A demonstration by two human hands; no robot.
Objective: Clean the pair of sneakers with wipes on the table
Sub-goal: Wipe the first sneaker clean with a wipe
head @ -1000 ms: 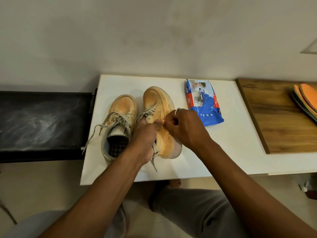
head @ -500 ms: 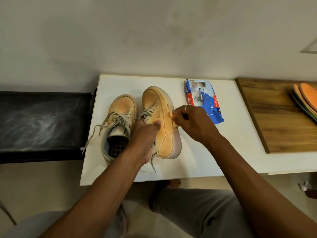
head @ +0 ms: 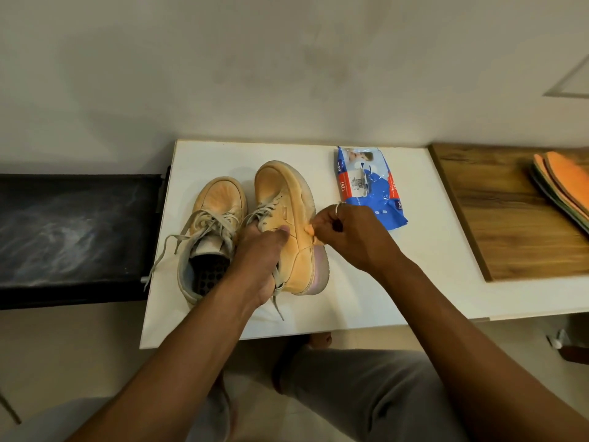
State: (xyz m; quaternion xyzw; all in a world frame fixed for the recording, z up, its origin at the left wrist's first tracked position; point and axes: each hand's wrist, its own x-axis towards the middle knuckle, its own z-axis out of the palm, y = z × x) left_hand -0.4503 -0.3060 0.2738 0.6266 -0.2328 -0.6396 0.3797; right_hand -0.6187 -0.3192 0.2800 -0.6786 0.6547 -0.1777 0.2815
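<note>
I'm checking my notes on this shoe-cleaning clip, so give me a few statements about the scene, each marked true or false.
1. The left hand grips the right sneaker. True.
2. The right hand presses a wipe against that sneaker's side. True.
3. The wipes pack lies between the two sneakers. False: it lies to the right of both.
4. The left sneaker is being held. False: it sits on the table untouched.
5. Insoles rest on the wooden board. True.
</note>
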